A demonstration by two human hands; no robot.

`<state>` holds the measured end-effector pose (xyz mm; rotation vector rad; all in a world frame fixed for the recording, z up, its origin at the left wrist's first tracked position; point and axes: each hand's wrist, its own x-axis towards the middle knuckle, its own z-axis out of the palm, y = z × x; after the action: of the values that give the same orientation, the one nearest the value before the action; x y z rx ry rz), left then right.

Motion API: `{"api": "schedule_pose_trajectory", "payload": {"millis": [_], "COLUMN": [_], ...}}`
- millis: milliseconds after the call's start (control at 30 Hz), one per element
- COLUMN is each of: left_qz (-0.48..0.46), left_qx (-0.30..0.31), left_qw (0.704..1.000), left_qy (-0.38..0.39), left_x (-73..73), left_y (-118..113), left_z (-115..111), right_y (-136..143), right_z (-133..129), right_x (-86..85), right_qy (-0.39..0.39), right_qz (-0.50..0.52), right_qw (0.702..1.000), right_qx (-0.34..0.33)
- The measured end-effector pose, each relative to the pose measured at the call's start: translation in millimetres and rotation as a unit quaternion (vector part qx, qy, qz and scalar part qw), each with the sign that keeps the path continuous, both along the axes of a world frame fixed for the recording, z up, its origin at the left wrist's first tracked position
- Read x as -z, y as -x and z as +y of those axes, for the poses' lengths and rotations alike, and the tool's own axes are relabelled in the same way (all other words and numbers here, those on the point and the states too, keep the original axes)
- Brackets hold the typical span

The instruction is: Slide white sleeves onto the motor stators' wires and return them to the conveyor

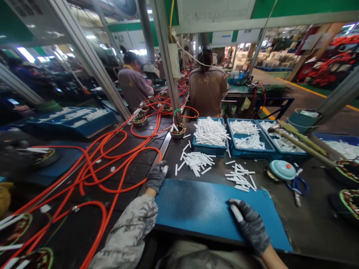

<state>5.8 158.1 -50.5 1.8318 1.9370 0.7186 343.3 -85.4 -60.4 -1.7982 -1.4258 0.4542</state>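
Left grip (156,178), in a grey knit glove, rests on the upper-left corner of a flat, rectangular blue board (190,209); its fingers are bent, and from where I sit I cannot tell whether they close on anything. Taking that board as my clock's centre, this grip is at ten o'clock, with looping orange-red cables (120,188) just beyond it at nine. At four o'clock, the right grip (250,225), gloved alike, rests palm down on the board; something white shows along its thumb, and I cannot tell whether it is a covering or something held. Short, slim white sticks lie just past the board's far edge on the dark tabletop (316,228), in one loose heap (196,162) at eleven and a smaller scatter (241,176) at one. Behind them I see three rectangular blue plastic boxes of such sticks: the first (210,150) at twelve, heaped high, the second (254,154) at one, the third (293,156) nearer two. Also around two are a round pale-teal object with a red knob (282,170), blue-handled scissors (297,189) and a long wooden handle (305,145) reaching across the third box. Farther off, a co-worker (209,89) sits at twelve, back towards me.
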Motion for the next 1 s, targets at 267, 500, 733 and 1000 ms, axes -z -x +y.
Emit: {"api": "schedule_pose_trajectory", "payload": {"millis": [267,500,733,1000], "left_qz": [0.026,0.036,0.043,0.051], "left_qx": [-0.003,-0.008,-0.001,0.009], "left_qw": [1.0,0.999,0.999,0.999], "left_qy": [0.006,0.01,0.0,-0.007], "left_x": [-7.6,-7.9,-3.7,-3.0], "left_y": [-5.8,-7.4,-6.3,-6.8], "left_z": [-5.4,-6.8,-6.6,-6.8], "right_y": [-6.0,-8.5,-7.2,-6.5], "right_z": [-3.4,-4.6,-3.1,-3.2], "right_x": [1.9,2.3,0.5,-0.1], "right_qy": [0.029,0.036,0.029,0.028], "right_qz": [0.002,-0.001,-0.001,-0.002], "right_qw": [1.0,0.999,1.0,1.0], "right_qx": [-0.005,-0.003,-0.006,-0.003]}}
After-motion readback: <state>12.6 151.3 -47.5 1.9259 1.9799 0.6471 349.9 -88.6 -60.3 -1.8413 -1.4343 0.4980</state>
